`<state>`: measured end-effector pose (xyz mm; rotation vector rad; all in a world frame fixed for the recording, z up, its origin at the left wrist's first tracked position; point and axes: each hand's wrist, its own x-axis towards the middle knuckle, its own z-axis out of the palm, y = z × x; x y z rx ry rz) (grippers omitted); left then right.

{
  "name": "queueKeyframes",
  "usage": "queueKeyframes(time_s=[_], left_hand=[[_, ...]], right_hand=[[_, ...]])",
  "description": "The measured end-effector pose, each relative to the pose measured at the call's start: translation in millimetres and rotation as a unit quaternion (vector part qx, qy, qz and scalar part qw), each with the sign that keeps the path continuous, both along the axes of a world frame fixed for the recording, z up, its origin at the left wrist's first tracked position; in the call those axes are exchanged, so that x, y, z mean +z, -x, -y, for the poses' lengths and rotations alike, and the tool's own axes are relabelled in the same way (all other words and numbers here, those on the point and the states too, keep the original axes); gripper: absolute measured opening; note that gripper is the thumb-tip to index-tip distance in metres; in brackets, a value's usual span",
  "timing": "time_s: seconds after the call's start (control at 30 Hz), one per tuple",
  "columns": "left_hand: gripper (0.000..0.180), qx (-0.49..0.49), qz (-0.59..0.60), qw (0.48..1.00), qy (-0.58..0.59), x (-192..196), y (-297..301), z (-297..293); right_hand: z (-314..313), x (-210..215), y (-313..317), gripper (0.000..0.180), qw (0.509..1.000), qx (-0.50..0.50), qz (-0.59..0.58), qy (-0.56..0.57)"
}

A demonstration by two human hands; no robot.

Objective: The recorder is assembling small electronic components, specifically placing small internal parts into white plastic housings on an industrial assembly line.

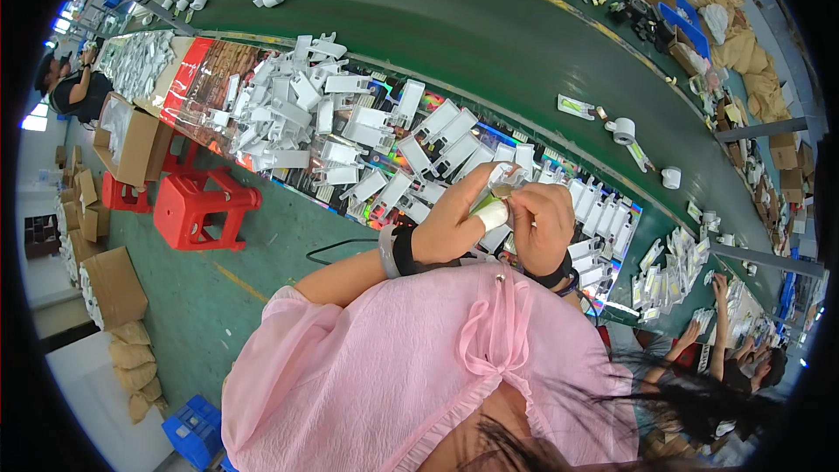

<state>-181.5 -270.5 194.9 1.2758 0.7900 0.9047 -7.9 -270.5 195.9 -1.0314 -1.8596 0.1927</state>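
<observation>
Head view, one frame. Both hands meet at centre frame, above the edge of the bench (559, 150).

Left hand (454, 223): closed around a small item (495, 203) with a white end, a green strip and a clear wrapper. The thumb lies along the item's side. A dark band and a grey cuff sit on the wrist.

Right hand (542, 225): fingers curled, fingertips pinching the upper end of the same item, where the clear wrapper shows. A dark band sits on this wrist as well. The two hands touch each other around the item; what the item is cannot be told at this size.

Item position: held in the air at centre frame, just above the near edge of the bench, over a row of white packs (437, 135).

Surroundings: white packs lie in a loose heap (280, 105) on the bench at upper left of centre, and in overlapping rows running toward the right. A green conveyor belt (454, 26) runs across the upper frame behind the bench, bearing a few white tape rolls (623, 130). A red stool (203, 205) stands on the green floor at left. Cardboard boxes (114, 284) stand at far left. A blue crate (194, 430) sits at lower left. The pink garment (411, 358) of the person fills the lower centre.

Other persons: one sits at upper left (74, 87); another's hand (718, 284) reaches over packs at lower right.
</observation>
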Motion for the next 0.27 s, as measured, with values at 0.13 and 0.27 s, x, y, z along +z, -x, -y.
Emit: queueKeyframes(time_s=[0.13,0.27], left_hand=[[0.051,0.045,-0.013,0.987,-0.156,-5.7,-3.5,-1.1],[0.052,0.049,-0.045,0.987,-0.149,-6.9,-4.2,0.1]], right_hand=[[-0.6,1.7,1.1,0.021,1.0,0.0,0.005,-0.008],[0.5,1.4,1.3,0.025,1.0,-0.001,-0.002,-0.009]])
